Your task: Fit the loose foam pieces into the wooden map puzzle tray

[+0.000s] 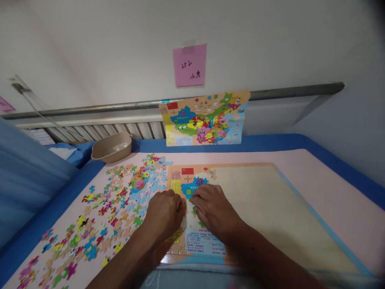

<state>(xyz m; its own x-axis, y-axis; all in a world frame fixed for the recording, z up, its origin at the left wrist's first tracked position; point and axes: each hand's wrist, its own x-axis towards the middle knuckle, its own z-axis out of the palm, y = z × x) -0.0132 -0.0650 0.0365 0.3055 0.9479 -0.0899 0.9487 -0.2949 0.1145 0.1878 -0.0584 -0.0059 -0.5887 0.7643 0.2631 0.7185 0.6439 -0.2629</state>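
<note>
A map jigsaw puzzle point(200, 245) lies partly assembled on its board point(258, 200), pieces joined along the left side and lower left. My left hand point(167, 208) is curled over the left part, thumb and forefinger closed together at a gap in the picture. Close beside it, my right hand point(212, 206) bends over the puzzle with its fingers pressed together, tips by the lower edge of the blue region point(189, 190). Whatever either hand pinches is hidden or too small to tell. Many loose puzzle pieces point(90, 249) spread over the pink sheet on the left.
A printed map picture point(204, 120) leans against the wall rail point(291, 92) behind the board. A beige basin point(112, 147) with a few pieces inside stands at the back left. A pink note point(189, 66) is taped above. A blue curtain point(27, 180) hangs at left.
</note>
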